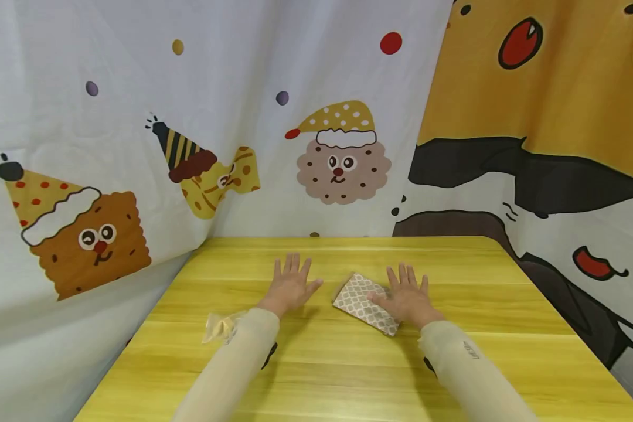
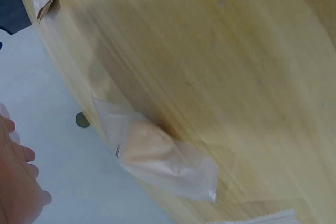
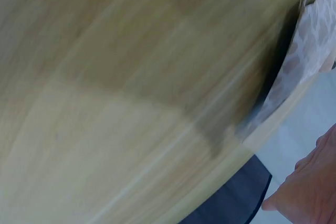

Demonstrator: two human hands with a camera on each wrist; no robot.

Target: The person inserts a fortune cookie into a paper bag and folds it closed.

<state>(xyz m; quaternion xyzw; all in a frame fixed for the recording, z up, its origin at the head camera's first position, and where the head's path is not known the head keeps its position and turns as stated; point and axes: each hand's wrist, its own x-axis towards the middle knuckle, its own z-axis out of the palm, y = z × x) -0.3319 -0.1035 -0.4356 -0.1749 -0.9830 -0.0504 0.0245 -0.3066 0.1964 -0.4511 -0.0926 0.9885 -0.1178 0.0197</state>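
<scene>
Grips: both wide. Left hand (image 1: 290,290) and right hand (image 1: 408,299) have fingers spread, nothing held. Patterned paper packet (image 1: 361,302) lies slanted on the surface (image 1: 316,375) between them, nearer the right; the right thumb overlaps it in the head view – contact cannot be told. Clear bag (image 1: 211,331) lies further left, beside the left sleeve (image 1: 237,351).

Step, as judged: a free-handed moment, no handling under way. A move on the packet would call for the right fingers to come down and pinch an edge, the left hand perhaps steadying the other end; it looks light and might slide if nudged.

Views compared: head gives both hands and the layout, but the sleeve partly covers the clear bag. Left wrist shows more of that bag – a rounded pale item (image 2: 147,142) inside, a small dark mark on the film. Right wrist shows the packet's side, dark shadow alongside, and a visible gap between it and the right hand; no clear bag there.
</scene>
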